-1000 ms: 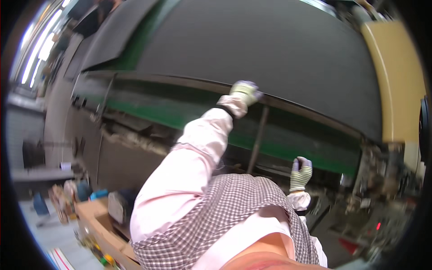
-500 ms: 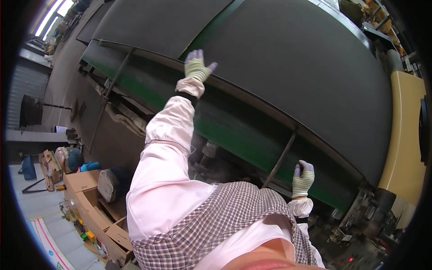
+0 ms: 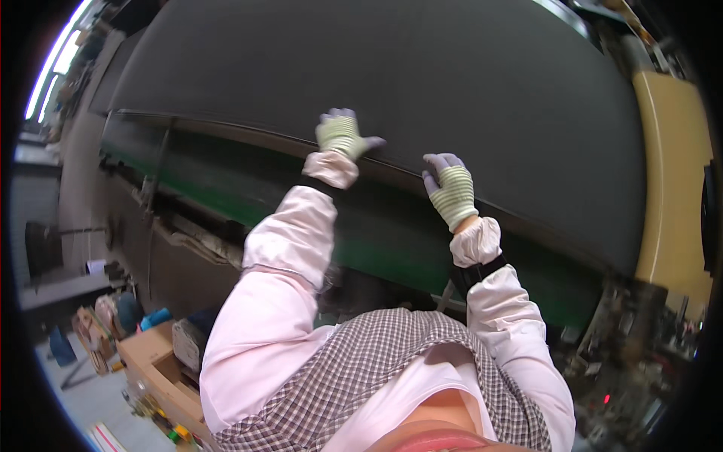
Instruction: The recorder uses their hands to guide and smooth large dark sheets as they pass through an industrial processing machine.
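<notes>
A wide dark grey sheet point(image 3: 512, 128) lies over the green machine bed point(image 3: 263, 169). My left hand point(image 3: 343, 134), in a pale striped glove with lilac fingertips, rests flat on or just over the sheet's near edge, its thumb pointing right. My right hand point(image 3: 453, 190), gloved alike, is at the same edge a little nearer and to the right. Its fingers are loosely bent and point left, with nothing visible in them. Whether either palm touches the sheet, I cannot tell.
A long cream-yellow machine cover point(image 3: 674, 177) borders the sheet on the right, with dark machine parts point(image 3: 625, 354) below it. An open cardboard box point(image 3: 154, 354) stands at the lower left, beside bags and a blue item point(image 3: 156, 319).
My right hand has risen from beside my body to the sheet's edge. My left hand has shifted slightly right. The gap showing green between the dark sheets is out of sight.
</notes>
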A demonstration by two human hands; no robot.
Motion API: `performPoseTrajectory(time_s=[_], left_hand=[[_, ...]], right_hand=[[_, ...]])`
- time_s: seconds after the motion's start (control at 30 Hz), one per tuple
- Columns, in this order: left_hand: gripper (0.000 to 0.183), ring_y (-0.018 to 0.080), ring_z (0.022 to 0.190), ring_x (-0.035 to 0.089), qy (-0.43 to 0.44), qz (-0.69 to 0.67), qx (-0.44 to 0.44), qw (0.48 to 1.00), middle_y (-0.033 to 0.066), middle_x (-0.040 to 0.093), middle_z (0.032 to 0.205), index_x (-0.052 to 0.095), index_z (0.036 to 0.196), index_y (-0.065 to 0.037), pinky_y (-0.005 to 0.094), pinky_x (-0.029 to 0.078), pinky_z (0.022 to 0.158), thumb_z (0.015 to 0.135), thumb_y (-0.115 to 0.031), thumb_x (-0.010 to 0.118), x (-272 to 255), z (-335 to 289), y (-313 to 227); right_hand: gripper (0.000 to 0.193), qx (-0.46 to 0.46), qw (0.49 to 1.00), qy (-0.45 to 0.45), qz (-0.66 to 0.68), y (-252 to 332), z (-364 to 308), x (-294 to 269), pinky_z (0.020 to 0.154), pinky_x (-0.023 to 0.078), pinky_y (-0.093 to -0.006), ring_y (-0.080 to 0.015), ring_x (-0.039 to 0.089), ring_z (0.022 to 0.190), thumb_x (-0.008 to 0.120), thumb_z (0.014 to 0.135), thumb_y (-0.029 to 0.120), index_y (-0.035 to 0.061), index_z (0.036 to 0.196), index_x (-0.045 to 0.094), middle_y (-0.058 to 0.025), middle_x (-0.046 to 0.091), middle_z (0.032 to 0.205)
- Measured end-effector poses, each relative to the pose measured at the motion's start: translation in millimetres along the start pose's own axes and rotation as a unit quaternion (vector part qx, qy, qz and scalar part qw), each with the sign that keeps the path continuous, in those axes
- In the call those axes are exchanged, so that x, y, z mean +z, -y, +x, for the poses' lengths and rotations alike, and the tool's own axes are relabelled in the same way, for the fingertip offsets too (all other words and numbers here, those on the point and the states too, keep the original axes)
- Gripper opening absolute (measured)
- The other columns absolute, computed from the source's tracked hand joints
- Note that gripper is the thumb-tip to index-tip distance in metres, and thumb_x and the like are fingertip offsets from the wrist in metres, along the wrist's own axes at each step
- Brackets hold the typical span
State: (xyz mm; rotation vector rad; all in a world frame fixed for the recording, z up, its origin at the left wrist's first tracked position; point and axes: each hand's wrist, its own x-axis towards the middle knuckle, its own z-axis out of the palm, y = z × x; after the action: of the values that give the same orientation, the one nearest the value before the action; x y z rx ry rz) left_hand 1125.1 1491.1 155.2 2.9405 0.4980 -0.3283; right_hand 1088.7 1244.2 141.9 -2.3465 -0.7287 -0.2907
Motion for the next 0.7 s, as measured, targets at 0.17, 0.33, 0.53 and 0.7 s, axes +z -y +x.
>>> performPoseTrajectory(time_s=[0.17,0.33,0.53,0.7], left_hand=[[0.092,0.0333,0.119,0.054,0.044,-0.106,0.116,0.987,0.0182,0.057,0.125,0.058,0.123,-0.005,0.0406,0.044,0.101,0.061,-0.07,0.073,18,3,-51],[0.075,0.0354,0.124,0.048,-0.146,-0.053,0.113,0.981,0.0174,0.055,0.13,0.055,0.127,-0.005,0.0431,0.037,0.106,0.078,-0.06,0.066,-12,58,55],[0.081,0.0334,0.121,0.048,-0.093,-0.004,-0.039,0.995,0.0171,0.053,0.127,0.054,0.127,-0.006,0.0431,0.042,0.102,0.071,-0.061,0.071,10,68,157],[0.077,0.0334,0.114,0.054,0.008,-0.006,0.051,0.999,0.0168,0.058,0.122,0.058,0.121,-0.005,0.0416,0.045,0.098,0.072,-0.064,0.069,10,67,137]], right_hand=[[0.05,0.123,0.991,0.05,-0.012,-38,26,41,0.097,0.044,-0.0456,-0.0371,0.052,0.114,0.071,0.078,0.024,0.0141,0.125,0.058,-0.0162,0.057,0.123],[0.069,0.298,0.933,0.12,-0.159,-29,-4,13,0.101,0.041,-0.049,-0.039,0.042,0.126,0.078,0.071,0.041,0.0164,0.131,0.055,-0.0169,0.045,0.138],[0.08,0.379,0.896,0.135,-0.187,-42,-2,-11,0.105,0.035,-0.0514,-0.0383,0.033,0.132,0.08,0.066,0.05,0.0216,0.135,0.05,-0.0173,0.033,0.145],[0.081,0.473,0.844,0.129,-0.218,-50,-20,-24,0.11,0.031,-0.0495,-0.0385,0.028,0.136,0.08,0.07,0.047,0.0243,0.139,0.046,-0.0195,0.028,0.15]])
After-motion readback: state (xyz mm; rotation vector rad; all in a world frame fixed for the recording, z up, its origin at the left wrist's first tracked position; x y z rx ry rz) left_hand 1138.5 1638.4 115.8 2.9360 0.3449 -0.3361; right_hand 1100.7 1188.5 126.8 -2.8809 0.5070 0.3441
